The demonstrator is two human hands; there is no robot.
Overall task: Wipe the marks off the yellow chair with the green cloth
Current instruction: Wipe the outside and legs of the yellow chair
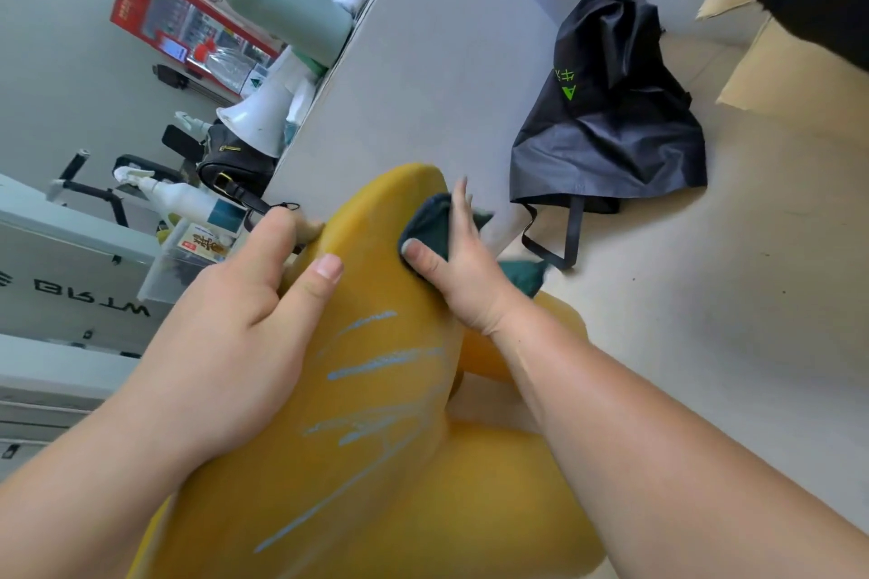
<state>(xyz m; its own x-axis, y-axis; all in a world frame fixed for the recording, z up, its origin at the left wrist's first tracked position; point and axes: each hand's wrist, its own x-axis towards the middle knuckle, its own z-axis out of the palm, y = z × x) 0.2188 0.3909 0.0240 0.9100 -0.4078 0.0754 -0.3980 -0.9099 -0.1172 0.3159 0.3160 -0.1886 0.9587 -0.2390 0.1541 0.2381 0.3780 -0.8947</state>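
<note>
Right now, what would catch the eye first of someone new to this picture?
The big yellow chair fills the middle, with pale blue marks streaked across its surface. Near its top edge the right hand presses the green cloth on it, while the left hand grips the left edge. A black bag lies on the floor at upper right.

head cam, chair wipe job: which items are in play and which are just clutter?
In play: yellow chair; pale blue marks on it; green cloth, pressed to the chair by the right hand; left hand gripping the chair's edge.

Clutter: black bag on the floor; spray bottle; megaphone; green flask; black handbag; cardboard.
</note>
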